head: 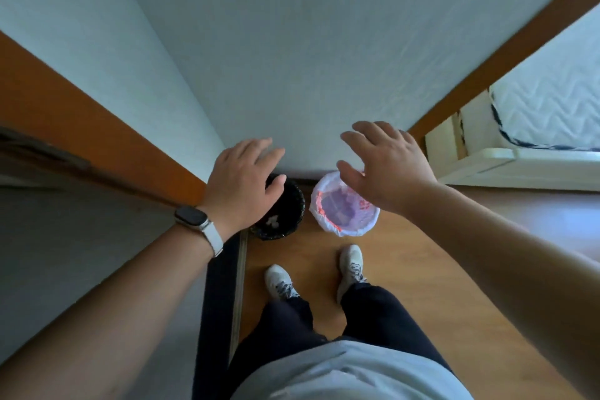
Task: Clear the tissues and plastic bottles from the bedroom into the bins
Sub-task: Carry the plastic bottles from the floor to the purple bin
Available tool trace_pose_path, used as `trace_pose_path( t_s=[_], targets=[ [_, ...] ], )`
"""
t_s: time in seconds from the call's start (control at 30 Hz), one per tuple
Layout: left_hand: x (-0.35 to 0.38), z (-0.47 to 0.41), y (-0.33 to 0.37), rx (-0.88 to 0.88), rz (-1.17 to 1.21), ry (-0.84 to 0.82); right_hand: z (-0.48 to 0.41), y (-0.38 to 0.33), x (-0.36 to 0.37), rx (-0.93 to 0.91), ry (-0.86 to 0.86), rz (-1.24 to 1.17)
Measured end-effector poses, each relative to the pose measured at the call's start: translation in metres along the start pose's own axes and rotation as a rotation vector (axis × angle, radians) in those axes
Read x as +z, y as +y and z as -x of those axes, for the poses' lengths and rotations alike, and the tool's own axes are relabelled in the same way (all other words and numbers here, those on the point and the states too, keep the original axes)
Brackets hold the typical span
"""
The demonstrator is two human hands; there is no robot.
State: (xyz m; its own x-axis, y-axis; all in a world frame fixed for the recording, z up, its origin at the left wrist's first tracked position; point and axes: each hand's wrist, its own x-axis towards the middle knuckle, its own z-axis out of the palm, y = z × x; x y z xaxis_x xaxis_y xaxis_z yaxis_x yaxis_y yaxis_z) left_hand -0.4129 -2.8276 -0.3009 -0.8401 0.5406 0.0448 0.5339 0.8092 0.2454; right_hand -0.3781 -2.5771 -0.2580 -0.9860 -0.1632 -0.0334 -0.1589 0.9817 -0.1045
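From the head camera, looking straight down, both arms reach forward over two bins that stand side by side on the wooden floor against a pale wall.

The left hand [242,182], with a pale-strapped smartwatch [198,221] on its wrist, is spread flat, palm down, fingers loosely apart and holding nothing. Directly beneath it, partly hidden by the palm and thumb, is the round black woven bin [285,221]. A small crumpled white tissue [272,221] lies inside that bin, showing just below the heel of the left hand.

The right hand [386,166] is likewise open and empty, fingers splayed and tilted toward the left. Under its thumb and palm edge sits the round bin lined with a white plastic bag with red print [344,209]; its far rim is covered by the hand, and its purple-tinted inside shows below the thumb. What lies inside it cannot be made out.

The two bins are just beside each other, between the hands and the person's two white laced shoes [352,265]. To the right of the right hand is a white quilted mattress on a cream bed frame [480,166].
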Motion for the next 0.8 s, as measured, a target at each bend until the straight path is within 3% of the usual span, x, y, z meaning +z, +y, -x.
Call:
trace_pose_path(
  t_s=[0.4,0.8],
  targets=[
    [-0.061,-0.06,0.122,0.233,-0.089,0.181,0.096,0.084,-0.092,0.138,0.184,0.085],
    [-0.068,-0.117,0.356,0.487,-0.111,0.251,0.246,0.249,-0.152,0.343,0.219,0.095]
  ],
)
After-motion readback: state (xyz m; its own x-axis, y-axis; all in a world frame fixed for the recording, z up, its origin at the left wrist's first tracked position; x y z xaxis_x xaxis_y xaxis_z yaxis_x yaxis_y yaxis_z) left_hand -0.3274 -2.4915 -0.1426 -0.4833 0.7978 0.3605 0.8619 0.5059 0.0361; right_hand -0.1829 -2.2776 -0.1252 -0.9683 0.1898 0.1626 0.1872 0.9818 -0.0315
